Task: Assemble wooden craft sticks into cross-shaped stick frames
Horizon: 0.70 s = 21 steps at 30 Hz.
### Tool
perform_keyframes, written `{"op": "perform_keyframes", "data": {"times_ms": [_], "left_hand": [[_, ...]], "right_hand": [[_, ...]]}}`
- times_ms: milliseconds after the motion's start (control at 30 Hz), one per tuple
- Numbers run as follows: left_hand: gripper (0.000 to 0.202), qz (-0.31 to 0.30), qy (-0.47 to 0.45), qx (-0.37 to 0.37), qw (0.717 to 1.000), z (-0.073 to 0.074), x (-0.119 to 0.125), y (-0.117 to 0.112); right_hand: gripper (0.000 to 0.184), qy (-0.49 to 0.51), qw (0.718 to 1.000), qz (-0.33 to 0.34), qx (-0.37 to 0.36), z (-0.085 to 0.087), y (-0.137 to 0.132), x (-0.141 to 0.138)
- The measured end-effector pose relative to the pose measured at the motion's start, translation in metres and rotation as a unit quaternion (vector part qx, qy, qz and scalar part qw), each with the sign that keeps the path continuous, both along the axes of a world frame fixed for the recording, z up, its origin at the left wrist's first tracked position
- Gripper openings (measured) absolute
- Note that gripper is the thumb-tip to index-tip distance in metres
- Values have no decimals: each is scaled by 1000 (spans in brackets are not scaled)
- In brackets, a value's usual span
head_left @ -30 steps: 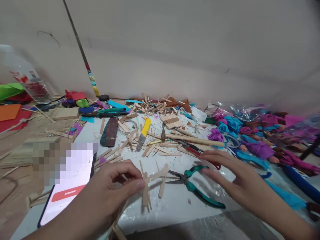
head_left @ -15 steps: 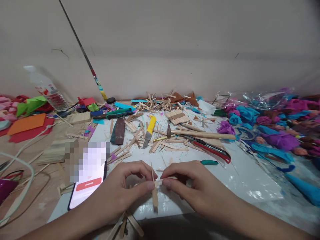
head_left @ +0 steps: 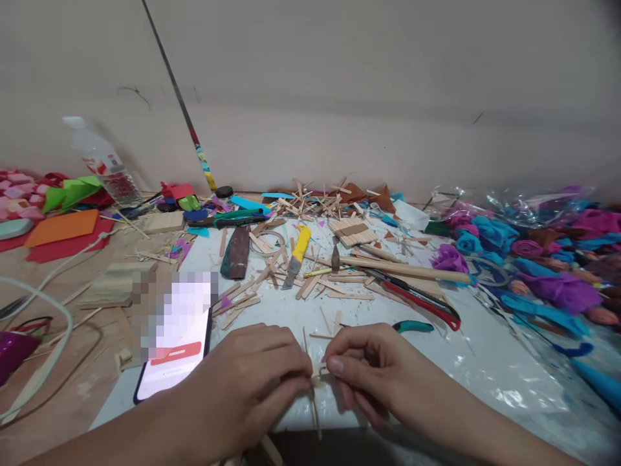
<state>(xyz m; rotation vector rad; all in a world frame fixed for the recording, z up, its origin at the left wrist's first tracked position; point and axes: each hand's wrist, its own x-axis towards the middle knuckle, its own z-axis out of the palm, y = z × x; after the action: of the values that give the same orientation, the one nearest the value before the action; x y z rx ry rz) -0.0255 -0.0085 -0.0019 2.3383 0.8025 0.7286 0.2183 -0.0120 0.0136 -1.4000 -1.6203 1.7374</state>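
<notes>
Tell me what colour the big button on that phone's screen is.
The button is red; the head view, the only one, shows it best.

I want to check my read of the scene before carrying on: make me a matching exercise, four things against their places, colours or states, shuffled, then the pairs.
Things:
1. phone
2. bottle
3. orange sheet
4. thin wooden piece

Places, colours, states:
A. between the left hand and the right hand
B. screen lit
C. lying on a red sheet
D. clear, red on its label

Pairs: 1-B; 2-D; 3-C; 4-A
</notes>
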Motion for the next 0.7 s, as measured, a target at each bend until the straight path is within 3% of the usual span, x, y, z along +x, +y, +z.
{"op": "perform_keyframes", "data": {"times_ms": [67,133,233,300,367,533,600,700], "left_hand": [[12,5,-11,-35,999,0,-1,3],[10,17,-9,-74,997,4,-3,6],[11,4,20,-84,996,11,-7,8],[14,-14,49,-63,997,13,-7,8],[17,-21,71,-44,996,14,-5,7],[20,-26,93,-36,995,13,-1,9],[18,-23,82,-44,995,11,0,10],[19,-31,58,-38,997,8,1,10]], "right_hand": [[26,-63,991,-6,117,3,1,5],[25,-131,965,-23,225,8,3,16],[29,-210,926,-58,309,15,10,41],[30,-272,888,-67,365,17,19,62],[29,-354,832,-53,423,18,33,82],[20,-458,777,-51,429,21,83,121],[17,-492,768,-42,407,21,105,126],[28,-528,771,-4,356,18,132,121]]}}
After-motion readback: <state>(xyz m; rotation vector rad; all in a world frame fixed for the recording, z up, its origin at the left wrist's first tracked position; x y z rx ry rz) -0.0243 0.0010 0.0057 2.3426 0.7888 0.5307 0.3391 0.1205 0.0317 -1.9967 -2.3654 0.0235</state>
